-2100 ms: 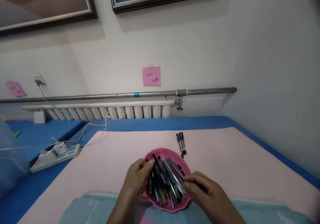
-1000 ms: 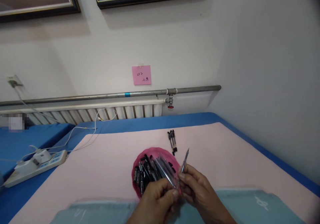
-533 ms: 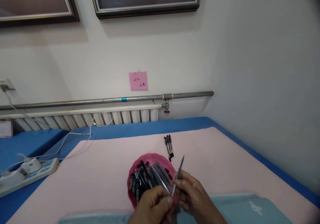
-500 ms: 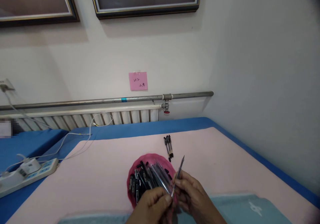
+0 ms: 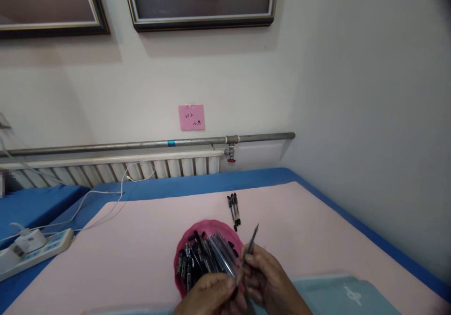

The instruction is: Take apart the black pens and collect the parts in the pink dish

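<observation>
A pink dish [image 5: 183,244] full of clear pens and black caps sits on the pink mat near the bottom of the view. My right hand [image 5: 269,282] is closed around a clear pen [image 5: 251,243] whose tip points up and away. My left hand [image 5: 211,296] is closed at the pen's lower end, over the dish's near edge; what its fingers pinch is hidden. Three capped pens [image 5: 233,209] lie side by side just beyond the dish.
The pink mat [image 5: 317,230] covers a blue table [image 5: 387,254] against the wall. A white power strip [image 5: 31,248] with cables lies at the left. A radiator and pipe [image 5: 155,143] run behind. A pale blue cloth [image 5: 345,294] lies at the near edge.
My right hand lifted one pen out of the dish and my left hand came to its lower end. Both hands now hold it over the dish's right side. The view drifted right and upward.
</observation>
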Demonstrator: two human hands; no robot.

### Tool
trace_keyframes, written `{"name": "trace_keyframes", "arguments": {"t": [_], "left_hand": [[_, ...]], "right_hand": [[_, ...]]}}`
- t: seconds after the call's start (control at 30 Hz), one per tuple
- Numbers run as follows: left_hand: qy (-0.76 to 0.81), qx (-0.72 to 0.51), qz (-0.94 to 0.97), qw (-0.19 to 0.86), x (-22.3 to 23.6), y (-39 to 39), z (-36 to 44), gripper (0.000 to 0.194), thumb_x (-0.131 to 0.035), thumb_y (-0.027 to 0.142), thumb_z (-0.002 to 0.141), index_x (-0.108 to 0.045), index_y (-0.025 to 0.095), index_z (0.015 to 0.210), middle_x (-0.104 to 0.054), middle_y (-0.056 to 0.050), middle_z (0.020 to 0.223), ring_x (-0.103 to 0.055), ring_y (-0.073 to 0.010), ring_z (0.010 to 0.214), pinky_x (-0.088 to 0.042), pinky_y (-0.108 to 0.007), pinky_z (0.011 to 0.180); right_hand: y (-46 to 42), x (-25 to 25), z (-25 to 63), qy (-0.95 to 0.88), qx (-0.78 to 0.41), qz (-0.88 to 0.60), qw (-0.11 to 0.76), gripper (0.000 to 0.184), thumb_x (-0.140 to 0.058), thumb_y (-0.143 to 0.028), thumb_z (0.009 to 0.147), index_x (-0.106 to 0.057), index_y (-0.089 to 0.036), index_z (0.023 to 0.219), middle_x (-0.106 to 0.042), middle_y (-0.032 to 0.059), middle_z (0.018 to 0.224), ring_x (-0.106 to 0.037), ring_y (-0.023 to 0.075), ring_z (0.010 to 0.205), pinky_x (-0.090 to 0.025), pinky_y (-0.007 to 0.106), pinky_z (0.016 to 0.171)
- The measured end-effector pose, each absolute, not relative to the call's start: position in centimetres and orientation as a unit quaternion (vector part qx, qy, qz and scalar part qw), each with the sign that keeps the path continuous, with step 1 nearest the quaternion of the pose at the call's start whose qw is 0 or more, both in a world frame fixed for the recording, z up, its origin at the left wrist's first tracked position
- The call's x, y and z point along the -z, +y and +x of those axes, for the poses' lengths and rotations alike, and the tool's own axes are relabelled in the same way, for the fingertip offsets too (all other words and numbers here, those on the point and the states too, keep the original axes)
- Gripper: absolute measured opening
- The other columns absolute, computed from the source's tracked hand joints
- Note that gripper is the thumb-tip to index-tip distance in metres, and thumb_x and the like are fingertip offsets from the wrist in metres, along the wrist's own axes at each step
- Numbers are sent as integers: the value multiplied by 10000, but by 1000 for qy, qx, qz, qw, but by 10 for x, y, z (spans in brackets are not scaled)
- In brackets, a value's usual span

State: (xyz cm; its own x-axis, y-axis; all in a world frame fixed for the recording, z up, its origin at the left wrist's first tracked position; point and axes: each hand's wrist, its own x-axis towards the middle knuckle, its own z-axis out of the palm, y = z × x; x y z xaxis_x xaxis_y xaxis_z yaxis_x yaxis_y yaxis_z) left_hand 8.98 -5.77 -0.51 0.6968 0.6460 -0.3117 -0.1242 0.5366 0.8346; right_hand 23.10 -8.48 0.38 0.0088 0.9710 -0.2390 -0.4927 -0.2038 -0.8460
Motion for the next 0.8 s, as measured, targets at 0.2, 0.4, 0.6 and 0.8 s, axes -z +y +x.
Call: {"name": "trace_keyframes", "arguments": {"t": [0.2, 0.4, 0.6, 0.8], "left_hand": [[307, -251, 478, 784, 22, -55, 91, 425, -697, 511, 623, -609, 109, 731, -580, -33, 568, -445, -75, 457, -255, -205, 458], [347, -325, 398, 784, 16, -45, 77, 334, -723, 403, 594, -517, 142, 567, -535, 4, 473, -449, -73, 383, -271, -188, 391], [346, -409, 308, 786, -1, -42, 71, 305, -724, 358, 638, -576, 135, 783, -525, 46, 550, -386, -25, 330, -265, -145, 322], [377, -456, 300, 748, -2, -41, 71, 283, -731, 353, 622, -522, 166, 664, -377, 97, 386, -285, -20, 290, -191, -150, 325]], "right_hand": [[-79, 7, 234, -310, -626, -451, 556, 200, -583, -357, 691, -467, -194, 702, -374, -87, 493, -302, 42, 405, -171, 161, 395], [-82, -2, 240, -349, -588, -490, 540, 137, -519, -321, 719, -447, -208, 695, -387, -84, 508, -327, 63, 430, -212, 179, 414], [-92, -6, 223, -529, -602, -476, 361, 83, -431, -190, 656, -383, -206, 591, -328, -70, 499, -285, 75, 461, -197, 204, 436], [-90, -15, 223, -631, -564, -479, 232, 67, -425, -186, 647, -406, -197, 584, -328, -56, 536, -318, 92, 524, -217, 209, 463]]}}
